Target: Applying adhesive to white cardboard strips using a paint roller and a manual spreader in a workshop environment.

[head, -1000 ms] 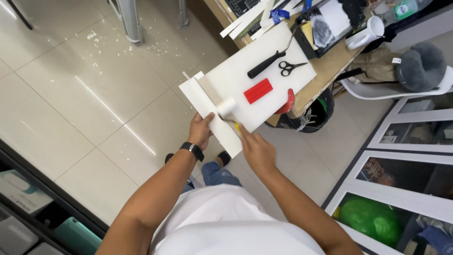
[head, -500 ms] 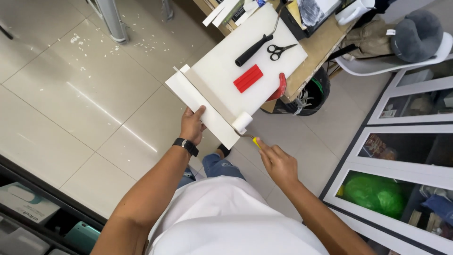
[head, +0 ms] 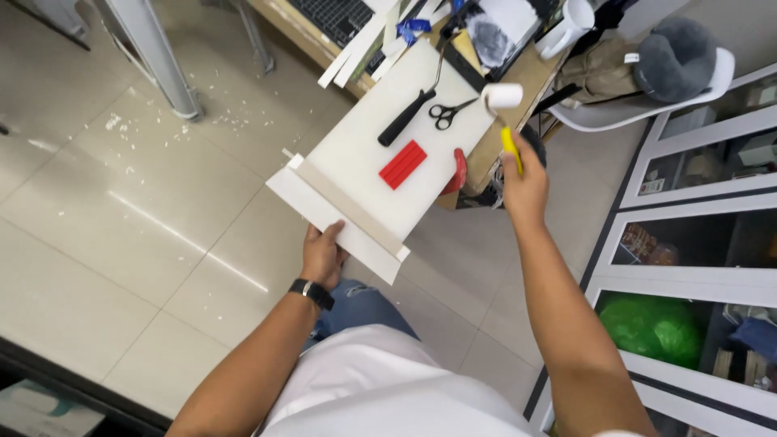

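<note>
1. Left hand (head: 324, 255) grasps the near edge of the white board (head: 356, 170), which juts off the bench.
2. Right hand (head: 524, 182) clenches a yellow-handled roller (head: 503, 109) beside the board's far corner.
3. Scissors (head: 447, 113) and a red block (head: 403, 164) lie on the board.

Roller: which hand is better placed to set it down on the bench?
Right. The right hand already holds the roller beside the bench; the left hand grips the white board's near edge.

A small white label (head: 649, 186) with dark print sits on the cabinet glass at the right. A green bag (head: 651, 328) lies behind the lower cabinet glass. A pale box (head: 36, 409) stands at the bottom left corner.
</note>
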